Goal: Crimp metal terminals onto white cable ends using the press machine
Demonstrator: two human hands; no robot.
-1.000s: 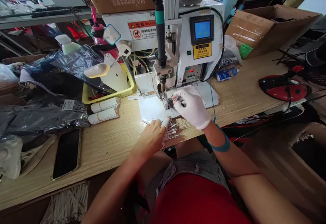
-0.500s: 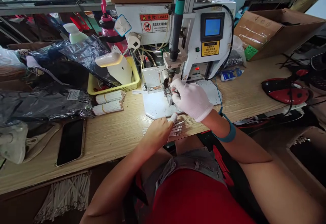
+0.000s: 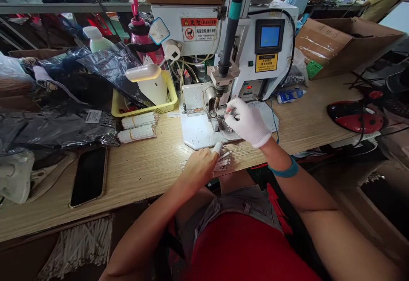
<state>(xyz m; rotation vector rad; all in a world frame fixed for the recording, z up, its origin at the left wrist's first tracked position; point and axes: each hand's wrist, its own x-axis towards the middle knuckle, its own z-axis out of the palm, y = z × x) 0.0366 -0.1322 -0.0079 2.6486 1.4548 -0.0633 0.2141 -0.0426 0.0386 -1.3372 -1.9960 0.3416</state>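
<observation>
Table: the wooden table (image 3: 153,161) ran across the view, carrying everything being handled.
Machine: the white machine (image 3: 251,42) stood at its middle, blue screen (image 3: 269,36) lit, a danger label on its front.
Carton: a brown cardboard box (image 3: 322,38) sat on the table to the machine's right.
Basket: a yellow basket (image 3: 143,111) stood to the machine's left, a dark plastic bag lying over it.
Base plate: the white plate (image 3: 198,134) lay flat under the machine head, its front edge just behind the loose strips.
Gloved right hand: the right hand (image 3: 247,121) was over the plate, thumb and forefinger drawn close together, the other fingers curled.
Bare left hand: the left hand (image 3: 200,163) rested at the table's near edge, fingers bent over the strips, one tip wrapped in white.
Bundles: two banded bundles (image 3: 137,133) of white strips lay side by side before the basket.
Loose strips: white strips (image 3: 224,163) lay under and beside the left hand.
Nozzle: the metal nozzle (image 3: 218,99) pointed down, just left of the right fingertips.
Change: half a second earlier those fingertips were right up against the nozzle; they had since backed off, which suggested a pause in the close work there.
Grip: whether either hand pinched a piece could not be told at this size.
</observation>
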